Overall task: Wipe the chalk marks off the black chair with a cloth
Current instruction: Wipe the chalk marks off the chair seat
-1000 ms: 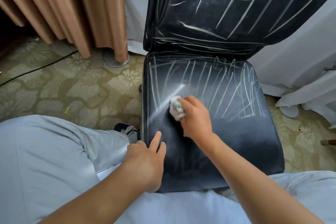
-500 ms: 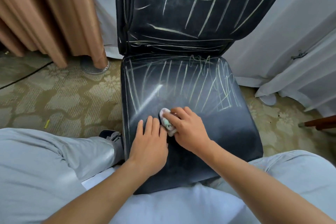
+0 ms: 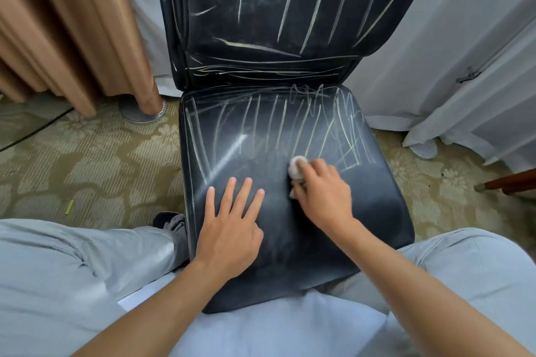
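Chair: the black padded leather-look chair (image 3: 290, 240) fills the centre of the frame, its seat running from the middle down to your lap and its backrest rising to the top edge
Chalk marks: pale yellowish-white chalk lines (image 3: 278, 124) cross the upper half of the seat and streak the backrest; the lower half of the seat shows only a faint grey haze
Cloth: the small bunched whitish cloth (image 3: 295, 166) sits right of centre on the seat, pressed to the leather at the lower edge of the marks
Right hand: your right hand (image 3: 322, 197) has its fingers curled round the cloth, clamped on it and pushing it against the seat; it is blurred
Left hand: your left hand (image 3: 232, 229) lies flat on the seat just left of centre, fingers straight and spread, holding nothing, apart from the cloth
Legs: your light grey trousers (image 3: 72, 269) fill the lower left and lower right, either side of the seat
Floor: patterned green-beige carpet (image 3: 95, 171) at left and right, with a dark shoe (image 3: 169, 221) beside the seat's left edge
Drapes: a tan pleated curtain (image 3: 66, 23) at upper left, white fabric (image 3: 464, 52) at upper right
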The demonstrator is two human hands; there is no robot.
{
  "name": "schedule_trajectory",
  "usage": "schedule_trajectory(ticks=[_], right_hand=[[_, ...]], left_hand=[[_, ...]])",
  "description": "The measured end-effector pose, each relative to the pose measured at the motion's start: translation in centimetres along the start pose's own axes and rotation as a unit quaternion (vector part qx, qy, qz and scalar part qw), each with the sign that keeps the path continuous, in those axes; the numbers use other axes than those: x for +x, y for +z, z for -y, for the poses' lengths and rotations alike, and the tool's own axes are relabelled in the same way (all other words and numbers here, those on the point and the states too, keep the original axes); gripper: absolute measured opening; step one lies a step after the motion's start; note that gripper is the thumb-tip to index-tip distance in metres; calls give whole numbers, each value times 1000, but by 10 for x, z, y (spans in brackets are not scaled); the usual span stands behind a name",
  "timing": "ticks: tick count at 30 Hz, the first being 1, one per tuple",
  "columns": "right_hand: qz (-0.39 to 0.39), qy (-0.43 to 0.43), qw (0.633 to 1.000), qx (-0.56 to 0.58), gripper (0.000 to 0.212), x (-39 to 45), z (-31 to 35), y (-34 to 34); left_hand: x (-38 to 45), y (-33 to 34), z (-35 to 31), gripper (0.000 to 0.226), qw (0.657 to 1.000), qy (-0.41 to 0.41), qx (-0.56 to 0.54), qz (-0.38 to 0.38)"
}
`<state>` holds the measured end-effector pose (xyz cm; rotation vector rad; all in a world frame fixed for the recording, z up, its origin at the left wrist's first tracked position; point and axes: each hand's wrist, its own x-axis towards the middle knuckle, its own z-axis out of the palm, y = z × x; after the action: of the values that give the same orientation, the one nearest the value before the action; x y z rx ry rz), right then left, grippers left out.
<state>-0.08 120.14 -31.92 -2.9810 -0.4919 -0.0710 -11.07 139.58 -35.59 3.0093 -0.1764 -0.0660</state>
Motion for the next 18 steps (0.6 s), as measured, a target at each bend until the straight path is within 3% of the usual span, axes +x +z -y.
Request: schedule_trajectory(ticks=[3,6,8,11,12,16,18], right_hand=[[-32,119,992,24,38,-2,-1,3],[-57,125,990,7,38,-9,33,13],[-82,72,994,23,36,-16,39,18],[-80,-82,993,15,32,-16,19,17],[-71,-86,994,2,32,-11,5,14],[-55,146,986,53,32,8,-35,7],[-55,127,986,90,33,6,-25,9]], left_hand=[[7,0,-11,68,1000,-9,-6,-2],[8,3,-13,71,1000,-12,3,-4],[8,4,-12,70,1000,-10,9,-6],[8,4,-13,68,1000,-1,11,-13],[8,4,-13,68,1000,6,10,-17],[8,4,-12,68,1000,18,7,-21],[12,4,-15,70,1000,21,8,-17]])
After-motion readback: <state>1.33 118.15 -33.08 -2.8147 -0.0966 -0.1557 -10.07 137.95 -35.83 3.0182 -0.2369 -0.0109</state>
